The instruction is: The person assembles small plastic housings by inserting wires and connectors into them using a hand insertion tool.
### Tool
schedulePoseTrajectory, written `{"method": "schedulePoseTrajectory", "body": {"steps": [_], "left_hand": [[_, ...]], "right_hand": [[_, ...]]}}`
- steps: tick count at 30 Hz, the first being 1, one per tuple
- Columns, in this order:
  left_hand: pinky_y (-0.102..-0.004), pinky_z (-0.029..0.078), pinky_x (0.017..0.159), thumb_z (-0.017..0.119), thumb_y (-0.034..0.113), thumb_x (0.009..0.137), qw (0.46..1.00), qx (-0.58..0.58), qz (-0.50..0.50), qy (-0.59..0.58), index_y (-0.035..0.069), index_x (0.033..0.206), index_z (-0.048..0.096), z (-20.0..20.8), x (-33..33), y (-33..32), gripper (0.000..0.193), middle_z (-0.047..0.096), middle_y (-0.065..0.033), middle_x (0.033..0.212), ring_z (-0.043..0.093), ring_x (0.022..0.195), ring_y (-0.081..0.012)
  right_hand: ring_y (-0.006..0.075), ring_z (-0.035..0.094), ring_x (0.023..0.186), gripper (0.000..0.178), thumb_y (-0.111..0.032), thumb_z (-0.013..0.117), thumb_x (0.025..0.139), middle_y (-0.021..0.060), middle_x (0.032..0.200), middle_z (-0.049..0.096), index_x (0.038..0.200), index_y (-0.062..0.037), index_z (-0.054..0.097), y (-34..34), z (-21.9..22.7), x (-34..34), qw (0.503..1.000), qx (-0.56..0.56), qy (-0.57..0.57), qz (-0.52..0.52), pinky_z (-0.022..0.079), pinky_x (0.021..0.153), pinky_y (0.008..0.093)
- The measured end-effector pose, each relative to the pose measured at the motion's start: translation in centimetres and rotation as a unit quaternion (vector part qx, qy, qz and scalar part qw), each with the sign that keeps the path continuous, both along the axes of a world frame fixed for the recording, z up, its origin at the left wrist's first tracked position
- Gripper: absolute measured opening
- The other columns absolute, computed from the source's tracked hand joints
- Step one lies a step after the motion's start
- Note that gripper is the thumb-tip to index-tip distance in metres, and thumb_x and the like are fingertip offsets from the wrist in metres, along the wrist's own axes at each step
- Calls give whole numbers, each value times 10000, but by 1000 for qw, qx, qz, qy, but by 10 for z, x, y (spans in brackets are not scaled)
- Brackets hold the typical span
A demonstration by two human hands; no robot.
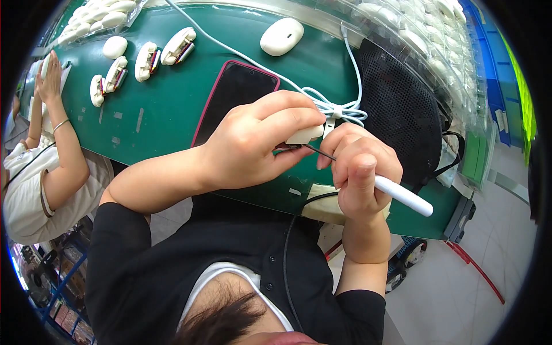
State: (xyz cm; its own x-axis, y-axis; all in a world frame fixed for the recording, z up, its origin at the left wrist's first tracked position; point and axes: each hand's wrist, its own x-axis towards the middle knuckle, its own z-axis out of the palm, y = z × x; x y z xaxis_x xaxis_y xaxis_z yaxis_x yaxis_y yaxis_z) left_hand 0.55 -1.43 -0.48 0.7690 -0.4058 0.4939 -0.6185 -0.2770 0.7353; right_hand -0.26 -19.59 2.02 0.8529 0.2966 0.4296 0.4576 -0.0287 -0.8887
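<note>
white plastic shell (pixel 306 135), pinched in the left hand (pixel 250 141), looks mid-work with a slim white-handled tool (pixel 404 196) grasped by the right hand (pixel 365 172); open cream shells (pixel 172 46) (innards (pixel 185 53) bare) seem unfinished.

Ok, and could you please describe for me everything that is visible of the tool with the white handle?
The tool, perhaps a screwdriver, has a smooth, plastic-looking white handle with a rounded end and a thin, straight, dark shaft that looks metallic. The right hand grips it, hiding its middle. It slants across the view, handle end to the lower right, shaft toward the small white piece in the left hand. Whether its tip touches that piece is unclear.
</note>
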Motion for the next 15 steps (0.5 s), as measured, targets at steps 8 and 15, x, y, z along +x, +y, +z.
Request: {"method": "schedulePoseTrajectory", "body": {"steps": [8,15], "left_hand": [[-344,548,775,780,-46,615,999,-4,-28,-15,-3,1088,613,-2,-1,0,504,619,-163,1076,646,935,-295],[-348,547,777,784,-34,620,998,-11,-51,-19,-9,1095,609,-2,-1,0,507,618,-173,1076,645,936,-302]], "right_hand": [[166,491,510,506,-303,434,1002,56,542,478,575,-33,463,-5,-6,2,995,70,64,35,392,466,261],[129,467,506,550,-278,414,1024,72,550,498,541,-21,470,-10,-8,4,976,144,146,72,361,463,253]]}}
